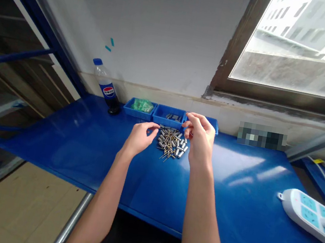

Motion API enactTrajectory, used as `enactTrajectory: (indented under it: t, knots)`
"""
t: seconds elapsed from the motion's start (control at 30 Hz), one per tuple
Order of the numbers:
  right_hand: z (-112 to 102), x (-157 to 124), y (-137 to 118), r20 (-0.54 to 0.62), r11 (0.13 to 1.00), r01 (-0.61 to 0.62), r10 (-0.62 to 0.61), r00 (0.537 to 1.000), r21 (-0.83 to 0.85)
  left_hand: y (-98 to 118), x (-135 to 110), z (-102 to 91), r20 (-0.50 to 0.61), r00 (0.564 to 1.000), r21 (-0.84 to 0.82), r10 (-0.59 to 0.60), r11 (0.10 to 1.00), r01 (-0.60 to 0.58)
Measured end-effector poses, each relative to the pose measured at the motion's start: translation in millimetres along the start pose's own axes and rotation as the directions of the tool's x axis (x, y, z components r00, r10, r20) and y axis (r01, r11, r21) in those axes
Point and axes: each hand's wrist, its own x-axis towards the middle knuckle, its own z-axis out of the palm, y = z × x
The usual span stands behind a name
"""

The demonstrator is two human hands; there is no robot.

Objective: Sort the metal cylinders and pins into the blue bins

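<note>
A loose pile of small metal cylinders and brass-coloured pins (pixel 171 142) lies on the blue table. My left hand (pixel 140 138) is at the pile's upper left edge, thumb and forefinger tips close together in a pinch; whatever is between them is too small to make out. My right hand (pixel 199 138) is raised at the right of the pile, fingers curled in towards the thumb, and anything in them is hidden. Behind it, a blue bin (pixel 212 124) is mostly covered by the hand. The middle blue bin (pixel 159 119) holds several small metal cylinders (pixel 173 117).
A left blue bin (pixel 138 114) contains a green plastic bag (pixel 142 105). Beside it stands a cola bottle (pixel 108 89) against the wall. A white power strip (pixel 312 215) lies at the right. A blurred-out patch (pixel 262 136) sits at the back right. The table's front edge (pixel 151 221) runs below my forearms.
</note>
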Motion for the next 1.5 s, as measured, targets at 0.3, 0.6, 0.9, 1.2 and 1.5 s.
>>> enactTrajectory:
  t: [0.3, 0.6, 0.9, 1.2, 1.5]
  knots:
    - [9, 18, -5, 0.009, 1.000, -0.018, 0.018, 1.000, 0.009, 2, 12, -17.5, -0.084, 0.996, -0.056, -0.010, 0.998, 0.005]
    - [54, 55, 21, 0.091, 0.994, -0.103, 0.106, 0.990, -0.043, -2, -18, -35.3, -0.130, 0.988, -0.022, -0.080, 0.997, 0.077]
    - [68, 102, 58, 0.241, 0.976, -0.206, 0.216, 0.946, -0.067, -6, -54, -9.5, -0.182, 0.967, 0.068, -0.178, 0.979, 0.193]
    - [26, 95, 65, 0.103, 0.979, -0.176, 0.187, 0.977, -0.102, -3, 19, 22.1, -0.067, 0.997, 0.092, -0.048, 0.994, 0.054]
    - [3, 83, 68, 0.011, 0.976, -0.170, 0.173, 0.985, -0.135, -27, 37, 52.7, 0.178, 0.984, 0.162, 0.028, 0.985, -0.057]
